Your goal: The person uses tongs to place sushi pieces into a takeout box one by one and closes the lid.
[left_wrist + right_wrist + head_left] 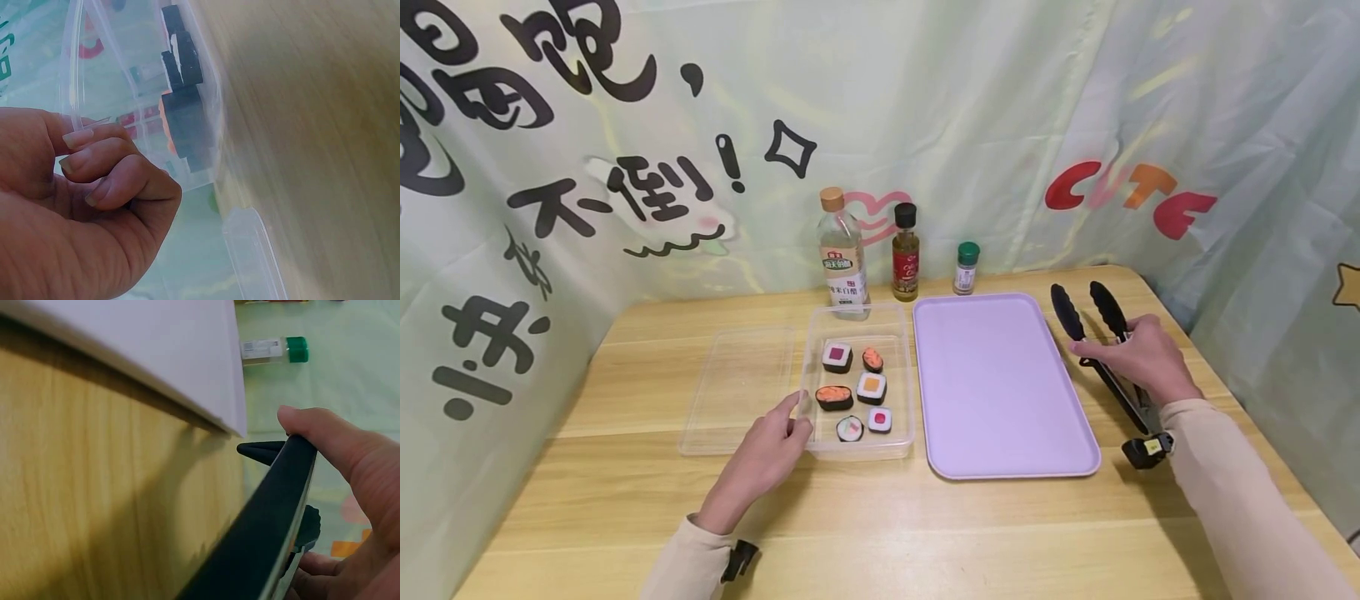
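Observation:
In the head view my left hand (767,452) is at the left wall of a clear plastic container (859,451), pinching its rim between thumb and index finger. The left wrist view shows the other fingers curled beside the wall. Several sushi pieces lie inside, among them a roe-topped sushi (834,397) and a square roll (837,357). My right hand (1152,360) grips black-tipped tongs (265,515) across their two arms, right of the lilac tray (1000,383). The tongs' tips are spread apart and point toward the back.
A clear lid (737,392) lies left of the container. Along the back stand a vinegar bottle (844,262), a dark-capped oil bottle (906,258) and a green-capped shaker (966,271). A printed curtain (925,108) hangs behind the wooden table (910,533).

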The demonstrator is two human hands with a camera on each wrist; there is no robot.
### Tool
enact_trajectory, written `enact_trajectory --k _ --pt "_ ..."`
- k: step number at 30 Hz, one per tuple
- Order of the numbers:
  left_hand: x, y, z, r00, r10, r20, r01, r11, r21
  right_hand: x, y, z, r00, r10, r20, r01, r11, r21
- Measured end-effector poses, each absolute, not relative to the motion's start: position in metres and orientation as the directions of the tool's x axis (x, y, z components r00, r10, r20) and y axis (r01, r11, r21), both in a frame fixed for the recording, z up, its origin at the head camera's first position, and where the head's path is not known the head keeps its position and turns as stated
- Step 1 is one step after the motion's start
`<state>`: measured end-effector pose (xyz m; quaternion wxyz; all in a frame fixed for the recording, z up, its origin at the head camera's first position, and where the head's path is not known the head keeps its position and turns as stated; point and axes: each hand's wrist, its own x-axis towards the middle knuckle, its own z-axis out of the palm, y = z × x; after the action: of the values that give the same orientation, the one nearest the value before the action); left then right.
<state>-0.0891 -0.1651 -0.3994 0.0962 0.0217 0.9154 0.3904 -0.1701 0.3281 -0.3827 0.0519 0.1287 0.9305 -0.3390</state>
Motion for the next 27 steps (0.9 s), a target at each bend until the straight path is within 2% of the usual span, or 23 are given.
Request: enact_trajectory --k 8,19,27 --pt "-0.089 -0.165 -0.4 -0.979 0.121 -0.161 -0.035 0.687 0.726 -0.175 0.333 -0.39 -0.954 0.227 -0.195 0.299 0.744 -0.597" --pt "-0.089 -0.165 -0.4 -0.98 0.12 -0.158 -0.033 0.688 0.725 -0.182 0.341 -0.399 -0.951 0.257 -0.173 0.31 0.818 -0.484" --pt "-0.089 -0.165 -0.399 -0.981 0.117 -0.157 -0.035 0.685 0.727 -0.181 0.338 -0.401 -0.942 0.284 -0.179 0.335 0.824 -0.457"
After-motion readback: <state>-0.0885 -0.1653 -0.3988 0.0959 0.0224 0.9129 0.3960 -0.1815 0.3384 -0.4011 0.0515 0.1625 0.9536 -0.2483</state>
